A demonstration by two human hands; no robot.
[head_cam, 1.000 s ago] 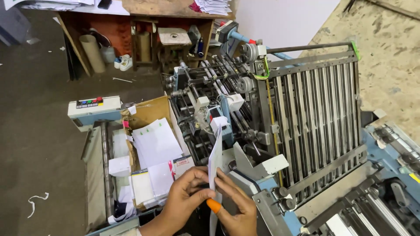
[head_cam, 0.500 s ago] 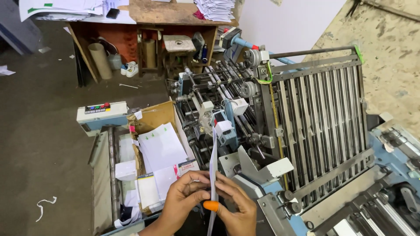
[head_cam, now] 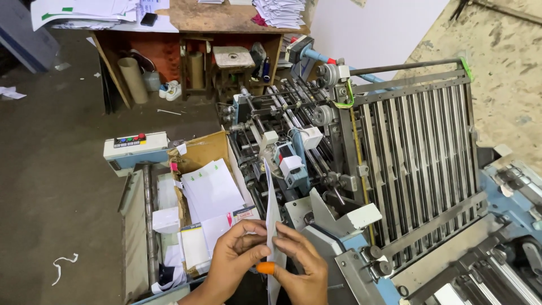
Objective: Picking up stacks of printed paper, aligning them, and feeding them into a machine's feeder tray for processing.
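folded white paper sheet stands on its edge between both hands at the bottom middle of the view, so only its thin side shows. left hand pinches it from the 9 o'clock side, thumb and forefinger pressed on the lower part. right hand pinches it from the 3 o'clock side; its thumb wears an orange rubber fingertip cover, which touches the paper near the bottom. the other fingers are curled and close together, not spread.

i judge the sheet is very light and thin, a little stiff because it is folded, but easy to crease or bend at the free top. the smooth face may slip on bare skin, so the rubber cover gives good grip. the best place to hold is low, near the fold, as the hands do now.

just at 9 o'clock from the hands is an open cardboard box with white printed leaflets stacked inside. at 10 o'clock sits a small control panel with coloured buttons. from 12 to 3 o'clock stands a blue and grey paper folding machine with many rollers and long metal bars. far at 12 o'clock a wooden table carries paper stacks. the dark concrete floor has some paper scraps.
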